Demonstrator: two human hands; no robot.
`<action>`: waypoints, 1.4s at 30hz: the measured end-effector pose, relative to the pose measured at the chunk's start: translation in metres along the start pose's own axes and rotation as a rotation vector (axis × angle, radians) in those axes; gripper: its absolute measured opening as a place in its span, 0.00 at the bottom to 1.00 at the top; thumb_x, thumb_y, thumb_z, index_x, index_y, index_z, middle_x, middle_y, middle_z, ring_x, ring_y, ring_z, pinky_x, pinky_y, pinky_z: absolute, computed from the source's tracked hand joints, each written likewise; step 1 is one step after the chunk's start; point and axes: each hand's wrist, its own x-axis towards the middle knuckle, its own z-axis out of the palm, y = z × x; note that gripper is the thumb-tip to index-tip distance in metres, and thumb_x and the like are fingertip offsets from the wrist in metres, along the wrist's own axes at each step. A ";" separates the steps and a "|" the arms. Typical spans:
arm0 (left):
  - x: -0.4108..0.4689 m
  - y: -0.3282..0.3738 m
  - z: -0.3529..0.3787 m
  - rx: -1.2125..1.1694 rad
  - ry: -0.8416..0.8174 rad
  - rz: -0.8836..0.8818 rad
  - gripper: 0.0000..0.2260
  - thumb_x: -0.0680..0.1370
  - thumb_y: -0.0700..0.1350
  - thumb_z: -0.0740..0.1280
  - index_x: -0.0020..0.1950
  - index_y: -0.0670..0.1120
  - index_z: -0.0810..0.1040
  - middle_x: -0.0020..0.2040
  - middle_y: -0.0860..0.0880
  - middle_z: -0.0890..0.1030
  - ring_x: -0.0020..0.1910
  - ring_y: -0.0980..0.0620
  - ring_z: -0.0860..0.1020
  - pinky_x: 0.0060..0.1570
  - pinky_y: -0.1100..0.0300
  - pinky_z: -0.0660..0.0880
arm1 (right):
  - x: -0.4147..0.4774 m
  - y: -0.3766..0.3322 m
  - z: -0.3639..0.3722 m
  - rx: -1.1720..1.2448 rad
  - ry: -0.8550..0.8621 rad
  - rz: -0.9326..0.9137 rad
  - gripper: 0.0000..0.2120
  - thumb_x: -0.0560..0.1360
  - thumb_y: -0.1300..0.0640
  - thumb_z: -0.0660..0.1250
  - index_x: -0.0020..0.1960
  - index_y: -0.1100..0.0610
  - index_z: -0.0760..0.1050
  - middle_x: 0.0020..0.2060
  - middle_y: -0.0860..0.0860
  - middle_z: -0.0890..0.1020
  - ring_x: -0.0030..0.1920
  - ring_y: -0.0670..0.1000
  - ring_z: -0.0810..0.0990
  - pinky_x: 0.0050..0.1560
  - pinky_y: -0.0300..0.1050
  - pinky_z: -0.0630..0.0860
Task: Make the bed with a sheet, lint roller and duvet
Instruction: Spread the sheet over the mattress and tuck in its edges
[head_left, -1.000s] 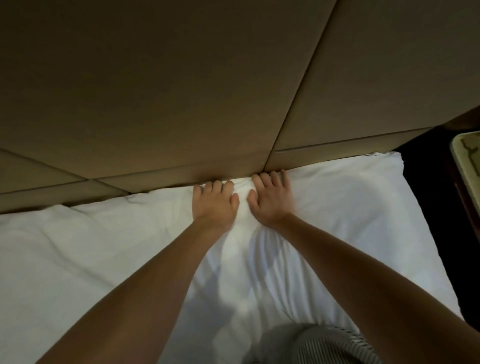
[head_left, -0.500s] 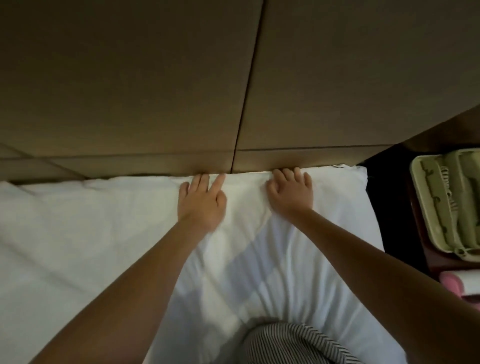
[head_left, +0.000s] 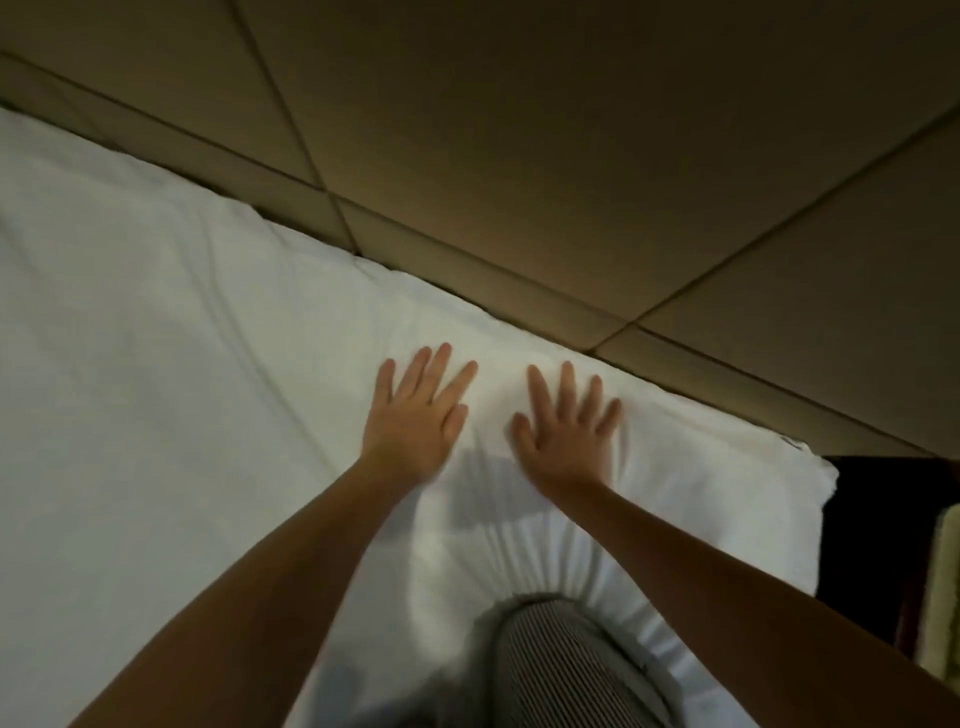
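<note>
Head-edge tuck looks done, smoothing now.

Half a second ago both grips were curled into the seam under the headboard. Now left grip and right grip lie flat on the sheet, fingers spread apart, clamping nothing, just short of that seam. My read: tuck finished here, flattening next. Sheet covers the bed, and its far edge runs along the headboard from far left to near right, ending in a corner on the right. My striped knee pins the near part.
</note>
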 end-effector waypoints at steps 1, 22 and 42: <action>0.002 -0.004 0.005 -0.009 0.022 0.018 0.23 0.78 0.53 0.48 0.71 0.53 0.68 0.70 0.46 0.70 0.69 0.45 0.69 0.67 0.43 0.61 | 0.003 -0.001 0.004 -0.032 0.011 0.001 0.35 0.69 0.38 0.27 0.75 0.45 0.34 0.76 0.54 0.40 0.75 0.63 0.37 0.69 0.64 0.33; -0.003 -0.017 0.032 -0.052 0.170 0.072 0.24 0.79 0.54 0.41 0.76 0.57 0.52 0.77 0.50 0.52 0.76 0.50 0.50 0.70 0.50 0.38 | 0.004 -0.024 0.018 -0.060 0.263 0.109 0.27 0.77 0.46 0.47 0.72 0.53 0.65 0.69 0.61 0.69 0.67 0.69 0.67 0.66 0.66 0.62; -0.116 0.172 0.067 0.064 0.009 0.148 0.22 0.79 0.56 0.43 0.72 0.60 0.60 0.74 0.48 0.64 0.71 0.32 0.59 0.67 0.32 0.53 | -0.146 0.146 0.059 0.287 0.299 0.013 0.30 0.77 0.44 0.42 0.76 0.54 0.57 0.75 0.55 0.60 0.74 0.56 0.57 0.72 0.48 0.47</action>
